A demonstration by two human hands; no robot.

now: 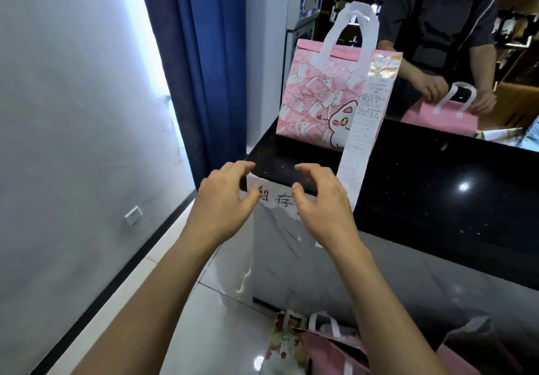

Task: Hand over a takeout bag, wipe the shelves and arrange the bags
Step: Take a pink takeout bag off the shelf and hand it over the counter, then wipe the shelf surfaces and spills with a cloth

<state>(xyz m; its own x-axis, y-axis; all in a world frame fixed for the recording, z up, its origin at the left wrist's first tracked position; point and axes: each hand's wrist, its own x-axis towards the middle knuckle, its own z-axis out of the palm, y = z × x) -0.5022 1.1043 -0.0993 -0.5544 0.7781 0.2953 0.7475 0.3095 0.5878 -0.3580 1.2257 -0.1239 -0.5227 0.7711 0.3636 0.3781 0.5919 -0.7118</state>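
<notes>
reaching hands: both bare forearms stretch forward and up from the lower edge, side by side, toward the near edge of the glossy black speckled stone counter [437, 199]
left hand: the left hand [224, 197] is seen from the back, fingers loosely curved and spread, thumb pointing right; its fingertips hover at the counter's corner and it holds nothing
right hand: the right hand [322, 199] mirrors it, fingers bent in an open claw, thumb pointing left toward the other thumb; nothing is in its hold
gap between hands: a white paper sign with black handwritten characters [277, 198] hangs on the counter front and shows between the two thumbs
task bag: the pink cartoon-cat takeout bag with white loop handles [318, 97] stands upright on the counter's far left end, beyond both hands and apart from them
receipt: a long white printed receipt strip [361, 141] hangs from the bag's right side, trails down over the counter edge and ends just beside the right hand
other person: a person in a dark shirt [437, 22] stands behind the counter, both hands on a second pink bag with white handles [440, 116]
floor: more pink bags with white handles [318, 342] sit on the pale tiles below the forearms
left side: a white wall [73, 112] and a blue curtain [204, 68]
</notes>
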